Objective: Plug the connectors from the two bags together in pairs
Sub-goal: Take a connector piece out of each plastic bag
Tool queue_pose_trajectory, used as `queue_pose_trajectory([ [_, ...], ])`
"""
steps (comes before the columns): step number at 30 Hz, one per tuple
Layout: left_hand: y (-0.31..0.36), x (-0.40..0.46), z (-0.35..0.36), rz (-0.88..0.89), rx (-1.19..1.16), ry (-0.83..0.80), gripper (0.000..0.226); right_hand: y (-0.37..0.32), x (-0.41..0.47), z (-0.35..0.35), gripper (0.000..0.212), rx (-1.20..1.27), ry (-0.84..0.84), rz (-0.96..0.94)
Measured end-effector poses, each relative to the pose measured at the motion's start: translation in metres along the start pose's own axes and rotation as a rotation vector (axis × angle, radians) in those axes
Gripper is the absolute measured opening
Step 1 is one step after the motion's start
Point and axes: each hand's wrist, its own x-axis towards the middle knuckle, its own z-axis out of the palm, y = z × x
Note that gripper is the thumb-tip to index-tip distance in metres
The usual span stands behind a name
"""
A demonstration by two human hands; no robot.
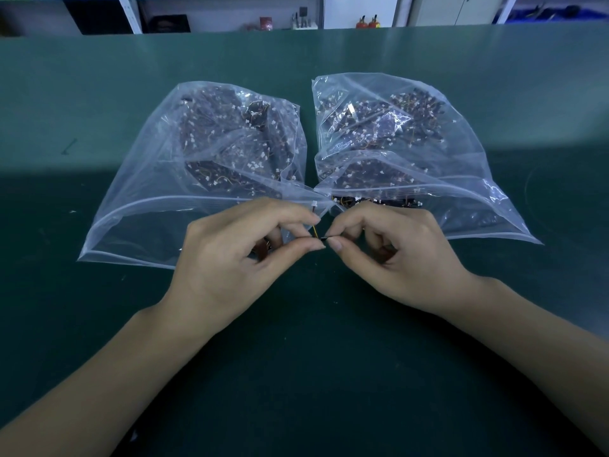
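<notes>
Connectors (322,238) meet end-on, long axis left-right, between both grips: left hand (244,245) pinches one, right hand (392,249) the black one.

Two clear bags (204,166) (389,143) of dark connectors lie side by side.

Two bags lie side by side on the bench (99,324): left bag (138,206), right bag (461,179), touching at their near corners. Connectors fill both. Both hands, left (237,255) and right (395,255), meet before the bags. Shelves (131,11) stand behind.
</notes>
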Motion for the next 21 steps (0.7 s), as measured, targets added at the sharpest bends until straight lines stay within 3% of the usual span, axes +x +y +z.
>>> queue_pose_trajectory([
  [17,0.0015,0.0020,-0.0007,-0.001,0.028,-0.050,0.013,0.0023,0.0003,-0.0009,0.005,0.014,-0.058,0.010],
  [21,0.0022,0.0029,-0.0015,0.019,0.007,-0.061,0.012,0.0029,0.0008,-0.0003,0.014,0.028,-0.054,0.026],
])
